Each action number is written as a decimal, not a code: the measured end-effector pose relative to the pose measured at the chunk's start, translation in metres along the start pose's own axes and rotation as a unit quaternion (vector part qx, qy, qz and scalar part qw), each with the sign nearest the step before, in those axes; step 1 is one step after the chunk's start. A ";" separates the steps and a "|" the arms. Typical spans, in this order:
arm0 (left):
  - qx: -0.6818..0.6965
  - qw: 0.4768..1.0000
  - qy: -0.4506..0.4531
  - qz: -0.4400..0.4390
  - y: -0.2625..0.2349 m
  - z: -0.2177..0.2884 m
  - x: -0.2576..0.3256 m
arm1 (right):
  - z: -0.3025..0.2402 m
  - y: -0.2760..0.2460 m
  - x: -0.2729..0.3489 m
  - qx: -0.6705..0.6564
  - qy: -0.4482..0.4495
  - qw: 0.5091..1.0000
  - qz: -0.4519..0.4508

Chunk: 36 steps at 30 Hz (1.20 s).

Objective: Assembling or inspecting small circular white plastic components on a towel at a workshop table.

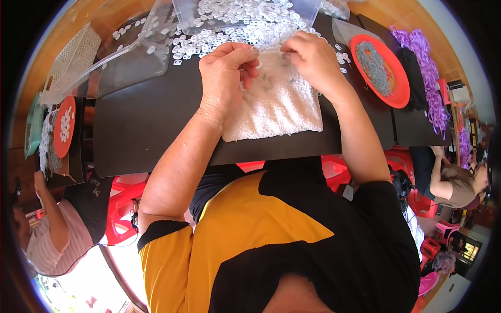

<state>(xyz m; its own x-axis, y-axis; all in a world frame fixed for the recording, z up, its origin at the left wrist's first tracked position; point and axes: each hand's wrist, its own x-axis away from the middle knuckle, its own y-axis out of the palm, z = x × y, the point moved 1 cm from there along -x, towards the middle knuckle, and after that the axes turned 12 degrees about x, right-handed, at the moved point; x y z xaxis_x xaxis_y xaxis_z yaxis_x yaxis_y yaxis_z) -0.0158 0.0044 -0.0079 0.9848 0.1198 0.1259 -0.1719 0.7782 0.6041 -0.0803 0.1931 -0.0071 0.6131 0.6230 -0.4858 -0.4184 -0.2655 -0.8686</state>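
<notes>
A white towel [276,117] lies on the dark table in front of me. Over its far left part, my left hand [224,70] is closed, thumb and forefinger pressed together. Across from it, my right hand [313,60] is closed too, its fingertips pinched near the towel's far edge. Whatever either hand holds is too small or hidden to make out. Just beyond the fingers spreads a heap of small white oval plastic pieces [201,41] with holes. More of them fill a clear plastic bin [182,18] behind.
A red plate [401,96] with small grey pieces [371,62] stands at the right, near purple strips [428,68]. At the left are a clear container [133,70], a white basket [78,49] and an orange plate [61,148]. One person sits on each side.
</notes>
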 end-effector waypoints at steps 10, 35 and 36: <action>-0.016 0.999 -0.011 -0.036 0.004 0.002 0.003 | -0.012 -0.016 -0.002 -0.528 0.238 0.809 -0.100; -0.231 0.919 0.317 -0.027 -0.006 -0.005 -0.006 | -0.025 -0.028 -0.002 -0.578 0.247 0.777 -0.037; -0.230 0.920 0.316 -0.030 0.000 -0.003 -0.003 | -0.024 -0.028 -0.001 -0.581 0.259 0.772 -0.016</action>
<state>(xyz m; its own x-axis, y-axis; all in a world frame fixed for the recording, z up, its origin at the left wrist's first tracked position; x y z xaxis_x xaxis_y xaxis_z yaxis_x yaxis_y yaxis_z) -0.0185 0.0059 -0.0105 0.8355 0.2886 -0.4676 -0.2302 0.9565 0.1791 -0.0531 0.1821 0.0149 0.9223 0.3452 -0.1737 0.3011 -0.9237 -0.2369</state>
